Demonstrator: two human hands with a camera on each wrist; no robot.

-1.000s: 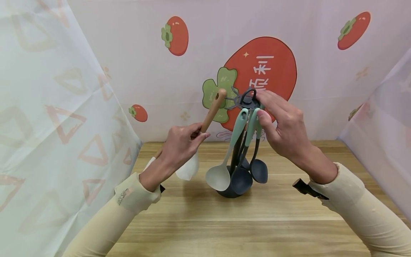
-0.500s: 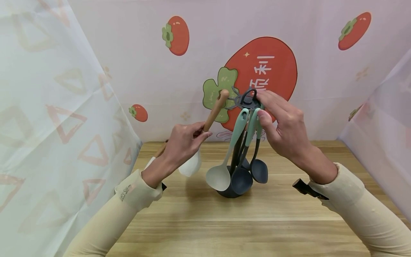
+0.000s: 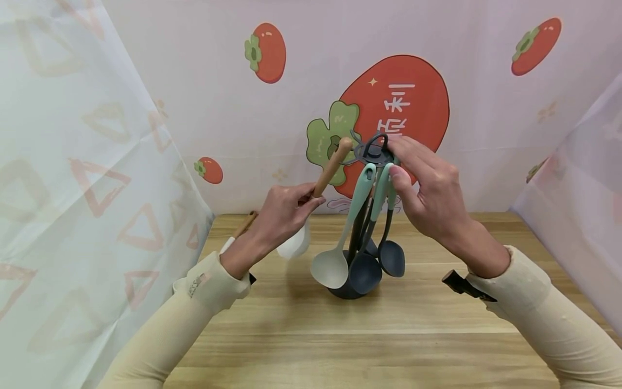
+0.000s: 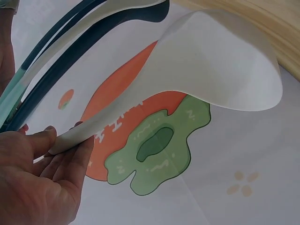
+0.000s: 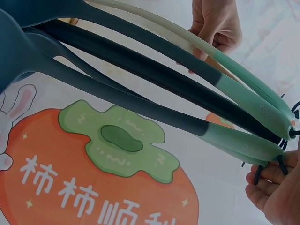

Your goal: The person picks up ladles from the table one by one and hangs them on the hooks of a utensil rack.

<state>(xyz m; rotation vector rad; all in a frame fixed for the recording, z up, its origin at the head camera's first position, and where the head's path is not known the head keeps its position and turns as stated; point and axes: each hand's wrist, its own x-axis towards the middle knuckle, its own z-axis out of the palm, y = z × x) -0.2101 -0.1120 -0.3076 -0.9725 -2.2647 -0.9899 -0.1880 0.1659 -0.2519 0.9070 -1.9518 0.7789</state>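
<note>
My left hand (image 3: 289, 213) pinches a white ladle (image 4: 225, 61) just where its neck meets the wooden handle (image 3: 331, 168). The handle's holed end points up beside the hooks of a dark utensil stand (image 3: 373, 154), and the bowl hangs below my hand. From the stand hang several mint-handled utensils, among them a cream ladle (image 3: 330, 268) and dark ladles (image 3: 365, 274). My right hand (image 3: 432, 186) holds the stand's top, thumb against a mint handle (image 5: 248, 145); some fingers are hidden in the head view. Whether the wooden handle touches a hook I cannot tell.
Another wooden-handled utensil (image 3: 245, 224) lies on the table at the left, partly covered by my left forearm. The stand's dark base (image 3: 347, 293) rests on the wooden table (image 3: 359, 351). A printed cloth (image 3: 194, 65) hangs behind and at the sides.
My left hand has moved a little to the right, bringing the ladle with it, and the handle's end is nearer the stand's hooks. The right hand and the stand stay put.
</note>
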